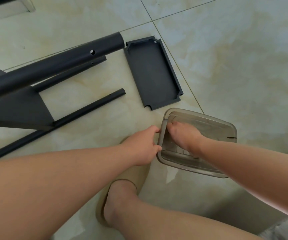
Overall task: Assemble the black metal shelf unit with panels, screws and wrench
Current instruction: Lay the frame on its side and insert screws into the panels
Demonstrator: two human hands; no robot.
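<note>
The left hand (142,147) pinches the left rim of the smoky plastic box (226,129) on the floor (235,58), the right hand (183,135) reaches inside, its grip impossible to tell, the black panel (152,73) lies just beyond, tubes (53,66) to the left, and bare tile opens rightward.

Mount: a single wide-angle camera worn on the person's head.
Facing: forward and steeply down onto the tiled floor (226,58).
Nearness: close; both forearms fill the lower frame, and the left hand (143,148) and right hand (183,135) meet at the smoky plastic box (214,123) just below centre.
Left edge: the black tube frame (53,66) runs out of view.
</note>
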